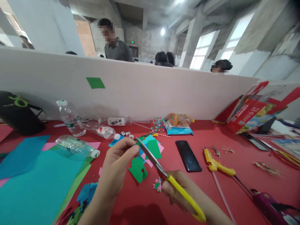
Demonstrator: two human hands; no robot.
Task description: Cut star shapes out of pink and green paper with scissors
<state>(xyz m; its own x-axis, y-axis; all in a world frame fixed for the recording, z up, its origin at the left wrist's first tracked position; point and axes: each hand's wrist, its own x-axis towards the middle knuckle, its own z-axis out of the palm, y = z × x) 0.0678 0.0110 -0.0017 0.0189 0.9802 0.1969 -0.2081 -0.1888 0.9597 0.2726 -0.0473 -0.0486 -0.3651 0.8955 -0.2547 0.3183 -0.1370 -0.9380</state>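
Observation:
My right hand (178, 187) grips a pair of scissors (161, 170) with yellow handles, the blades pointing up and to the left. Close to the blade tips, my left hand (119, 159) has thumb and forefinger pinched together. Whatever lies between those fingers is too small to make out. Beneath the hands are green paper pieces (153, 149), with blue and pink ones among them. One green sheet (138, 172) has a star-shaped hole. A small cluster of pink and green paper stars (157, 185) lies beside my right hand.
A phone (188, 156) and a yellow glue gun (217, 164) lie on the red table to the right. Plastic bottles (72, 122), large turquoise paper (47, 181) and a black bag (18, 112) are left. Behind a white partition (131, 90) are several people.

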